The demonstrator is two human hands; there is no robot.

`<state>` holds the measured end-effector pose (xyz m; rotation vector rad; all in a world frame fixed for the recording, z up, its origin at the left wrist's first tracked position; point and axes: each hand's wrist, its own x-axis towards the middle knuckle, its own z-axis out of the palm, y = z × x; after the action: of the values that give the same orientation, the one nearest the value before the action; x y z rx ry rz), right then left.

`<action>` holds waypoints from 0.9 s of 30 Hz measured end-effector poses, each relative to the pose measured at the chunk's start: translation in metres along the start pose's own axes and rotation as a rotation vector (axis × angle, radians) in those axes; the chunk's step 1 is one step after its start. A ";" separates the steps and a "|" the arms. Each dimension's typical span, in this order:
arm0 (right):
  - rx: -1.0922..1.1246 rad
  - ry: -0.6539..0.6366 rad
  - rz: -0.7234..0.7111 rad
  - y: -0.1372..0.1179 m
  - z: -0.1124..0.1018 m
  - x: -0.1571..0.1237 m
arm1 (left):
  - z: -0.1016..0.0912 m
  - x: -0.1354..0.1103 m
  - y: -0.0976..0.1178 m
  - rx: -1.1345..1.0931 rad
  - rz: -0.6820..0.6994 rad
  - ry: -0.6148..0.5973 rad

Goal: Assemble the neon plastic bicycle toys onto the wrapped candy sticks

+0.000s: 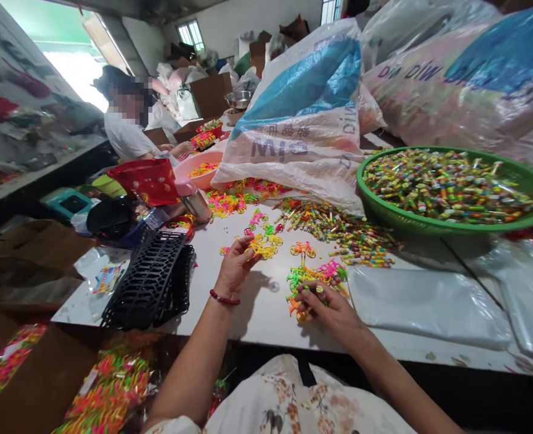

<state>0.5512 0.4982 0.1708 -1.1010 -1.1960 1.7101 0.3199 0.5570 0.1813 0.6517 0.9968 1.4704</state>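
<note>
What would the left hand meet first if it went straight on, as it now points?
Most likely the pink and green toys on the table, just beyond the yellow toy that the left hand seems to hold. The hand's height is unclear, so it might pass above.

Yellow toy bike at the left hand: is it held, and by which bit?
The left hand pinches the yellow toy bike at its left end; the exact part there is hidden.

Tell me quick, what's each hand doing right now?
Left hand: closed, holding a yellow plastic toy.
Right hand: curled at the bright toy pile, perhaps holding a small tube; can't tell for sure.
</note>
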 end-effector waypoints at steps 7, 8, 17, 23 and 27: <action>0.153 0.079 0.017 -0.004 0.014 -0.002 | 0.015 -0.068 -0.029 -0.141 -0.079 -0.086; 0.150 0.076 0.011 -0.002 0.014 -0.003 | 0.016 -0.075 -0.034 -0.149 -0.088 -0.083; -0.716 0.132 -0.413 0.032 0.018 -0.018 | 0.013 -0.101 -0.070 0.203 0.008 0.192; -1.035 -0.038 -0.574 0.044 0.031 -0.021 | 0.015 -0.109 -0.069 0.062 -0.112 0.133; -0.786 -0.058 -0.548 0.039 0.039 -0.024 | 0.009 -0.106 -0.060 -0.170 -0.307 0.169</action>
<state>0.5186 0.4541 0.1465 -1.0017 -2.0665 0.8565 0.3740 0.4529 0.1494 0.2413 1.0365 1.3332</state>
